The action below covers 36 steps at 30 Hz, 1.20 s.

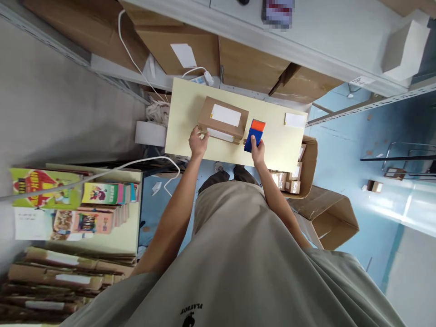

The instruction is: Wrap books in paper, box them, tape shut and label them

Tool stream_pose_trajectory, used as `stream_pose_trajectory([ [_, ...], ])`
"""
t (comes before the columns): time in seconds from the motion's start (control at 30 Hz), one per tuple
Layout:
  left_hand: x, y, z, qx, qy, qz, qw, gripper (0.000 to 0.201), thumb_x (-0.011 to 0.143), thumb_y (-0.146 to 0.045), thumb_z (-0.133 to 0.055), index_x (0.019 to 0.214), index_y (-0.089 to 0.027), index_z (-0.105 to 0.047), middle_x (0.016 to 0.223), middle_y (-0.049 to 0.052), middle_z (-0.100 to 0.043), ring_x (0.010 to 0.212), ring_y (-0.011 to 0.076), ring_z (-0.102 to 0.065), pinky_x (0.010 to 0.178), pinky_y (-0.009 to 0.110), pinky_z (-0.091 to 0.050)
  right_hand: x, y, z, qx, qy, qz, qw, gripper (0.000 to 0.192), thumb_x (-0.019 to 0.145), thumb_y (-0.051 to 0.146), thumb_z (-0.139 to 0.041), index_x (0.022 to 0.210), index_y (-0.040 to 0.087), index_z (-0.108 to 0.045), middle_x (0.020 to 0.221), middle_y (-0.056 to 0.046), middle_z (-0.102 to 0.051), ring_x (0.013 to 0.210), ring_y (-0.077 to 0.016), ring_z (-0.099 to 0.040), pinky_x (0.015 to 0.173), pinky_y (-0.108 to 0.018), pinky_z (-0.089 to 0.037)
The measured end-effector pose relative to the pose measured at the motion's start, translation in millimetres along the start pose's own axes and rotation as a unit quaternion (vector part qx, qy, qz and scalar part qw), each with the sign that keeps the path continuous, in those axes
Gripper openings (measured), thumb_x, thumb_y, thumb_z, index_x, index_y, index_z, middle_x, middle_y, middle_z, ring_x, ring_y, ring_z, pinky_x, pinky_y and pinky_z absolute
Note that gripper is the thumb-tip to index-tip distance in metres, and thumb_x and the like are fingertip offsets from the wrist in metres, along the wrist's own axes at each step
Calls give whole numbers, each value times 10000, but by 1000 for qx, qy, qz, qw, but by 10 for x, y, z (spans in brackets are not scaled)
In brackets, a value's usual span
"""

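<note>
On the surface (184,131): one brown box (223,120), one blue-and-orange tool (255,135), one loose white slip (294,120). Two hands: left (198,141), right (258,152).

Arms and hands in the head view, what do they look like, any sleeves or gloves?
Both arms are bare down to the wrists, no sleeves showing. The left hand and right hand wear no gloves; no watch or rings can be made out. The shirt is grey-beige with small black print.
</note>
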<state>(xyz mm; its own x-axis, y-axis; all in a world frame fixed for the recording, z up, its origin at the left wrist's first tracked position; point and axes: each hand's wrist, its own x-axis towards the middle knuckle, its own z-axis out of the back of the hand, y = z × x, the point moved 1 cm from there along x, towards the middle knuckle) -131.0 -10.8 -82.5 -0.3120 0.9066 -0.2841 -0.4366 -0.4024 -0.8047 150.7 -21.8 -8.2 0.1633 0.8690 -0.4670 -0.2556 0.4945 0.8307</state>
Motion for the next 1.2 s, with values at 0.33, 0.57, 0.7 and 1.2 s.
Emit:
stream_pose_trajectory([
  [0.33, -931, -189, -3, 17, 1, -101, 995, 739, 1158, -645, -550, 1775, -251, -454, 1721, 218, -603, 1621, 348, -590, 1244, 551, -597, -850, -62, 342, -15, 41, 13, 999, 726, 885, 951, -717, 1115, 278, -567, 1013, -73, -808, 966, -253, -787, 856, -375, -657],
  [0.57, -1212, -978, 221, -110, 193, -185, 957, 660, 1101, -661, -657, 1635, -273, -640, 1666, 149, -682, 1429, 322, -735, 1130, 466, -671, -1018, 45, 706, -244, 93, 86, 961, 665, 912, 891, -712, 1169, 287, -608, 964, -44, -747, 884, -296, -682, 869, -455, -625],
  [0.7, -1235, -1145, 241, -126, 204, -173, 955, 640, 1093, -667, -682, 1600, -276, -679, 1590, 135, -738, 1331, 308, -775, 1047, 442, -692, -1000, 161, 923, -310, 143, 132, 931, 733, 938, 894, -703, 1311, 266, -645, 1119, -120, -794, 1015, -365, -729, 934, -511, -629],
  [1.2, -1415, -1078, -323, -169, 142, -155, 963, 500, 952, -722, -846, 971, -225, -791, 947, 63, -823, 826, 200, -719, 736, 315, -567, -578, -143, 1470, -448, 226, 341, 795, 941, 1068, 964, -345, 1488, 162, -602, 1228, -231, -809, 1150, -448, -783, 973, -576, -653],
])
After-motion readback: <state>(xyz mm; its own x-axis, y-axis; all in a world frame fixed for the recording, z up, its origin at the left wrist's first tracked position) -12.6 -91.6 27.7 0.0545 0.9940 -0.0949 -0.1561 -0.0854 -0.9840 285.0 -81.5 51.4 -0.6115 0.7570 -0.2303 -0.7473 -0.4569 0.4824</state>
